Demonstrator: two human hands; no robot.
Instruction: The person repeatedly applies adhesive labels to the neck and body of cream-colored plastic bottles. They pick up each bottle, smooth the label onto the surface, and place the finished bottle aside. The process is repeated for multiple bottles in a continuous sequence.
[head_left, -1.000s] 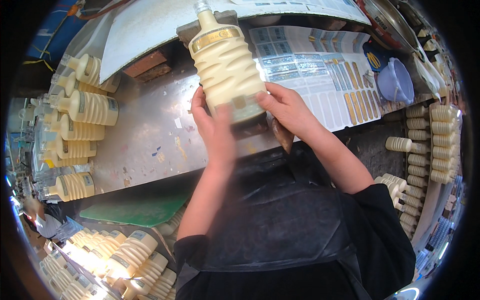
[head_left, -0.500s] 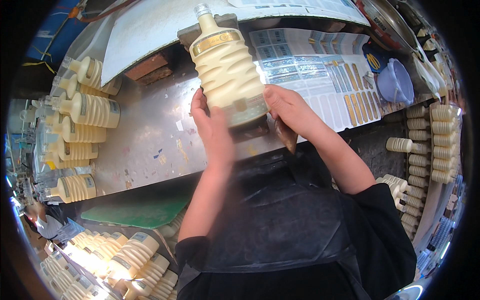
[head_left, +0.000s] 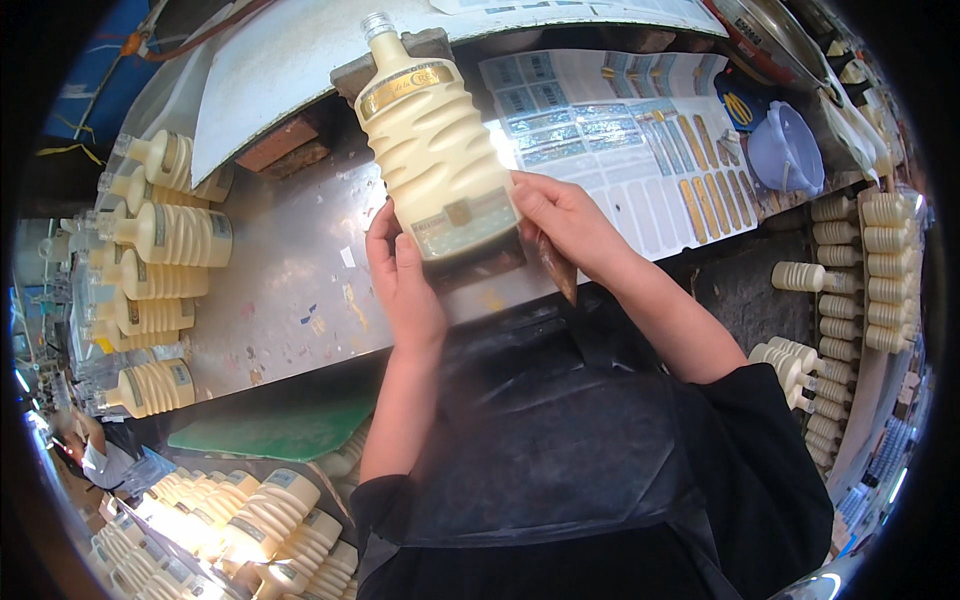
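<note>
A cream bottle [head_left: 435, 150] with a wavy, ridged body and a clear threaded neck leans back, its upper part by a grey block [head_left: 432, 45]. It bears a gold label [head_left: 405, 90] at the shoulder and a see-through label [head_left: 460, 228] low on its front. My left hand [head_left: 405, 285] holds the lower left edge, fingers curled at the side and thumb near the corner. My right hand [head_left: 565, 222] grips the lower right edge, thumb against the side. Beneath its palm sticks out a brown pointed piece [head_left: 553, 268], a tool by its shape; its grip is hidden.
Sheets of gold and bluish labels [head_left: 640, 150] lie right of the bottle on the metal bench [head_left: 270, 290]. A lavender bucket [head_left: 787, 150] stands beyond them. Similar bottles [head_left: 165, 235] line the bench's left end; more [head_left: 265, 515] stand lower left and on the right [head_left: 888, 270].
My left thumb has come off the bottle's lower front and now rests at its left corner. The whole view has shifted slightly, so the bottle appears farther left.
</note>
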